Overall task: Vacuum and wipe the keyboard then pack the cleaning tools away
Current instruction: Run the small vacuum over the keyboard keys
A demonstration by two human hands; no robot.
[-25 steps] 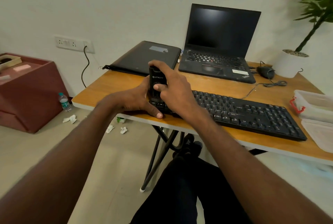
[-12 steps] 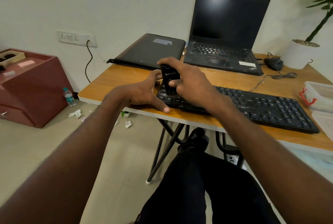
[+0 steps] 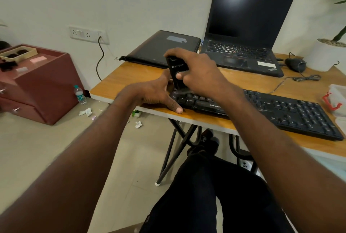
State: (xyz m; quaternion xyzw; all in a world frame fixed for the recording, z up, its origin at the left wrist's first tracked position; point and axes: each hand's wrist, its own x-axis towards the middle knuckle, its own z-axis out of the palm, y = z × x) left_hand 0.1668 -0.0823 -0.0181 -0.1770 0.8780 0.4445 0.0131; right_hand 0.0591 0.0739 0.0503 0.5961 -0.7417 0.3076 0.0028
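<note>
Right hand [image 3: 198, 71] has its fingers clamped around the small black handheld vacuum [image 3: 177, 72], nozzle down on the left end of the black full-size keyboard [image 3: 262, 109]. Left hand [image 3: 155, 95] lies with fingers spread flat, bracing that end on the wooden surface [image 3: 131, 75]. Press too hard and I reckon a keycap pops off.

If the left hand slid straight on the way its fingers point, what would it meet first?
Probably the keyboard. The left hand lies on the table at the keyboard's left end, fingers aimed rightward at it, beside the handheld vacuum that the right hand grips. Depth is unclear.

Black vacuum [image 3: 177, 71] upright on keyboard [image 3: 280, 112]
</note>
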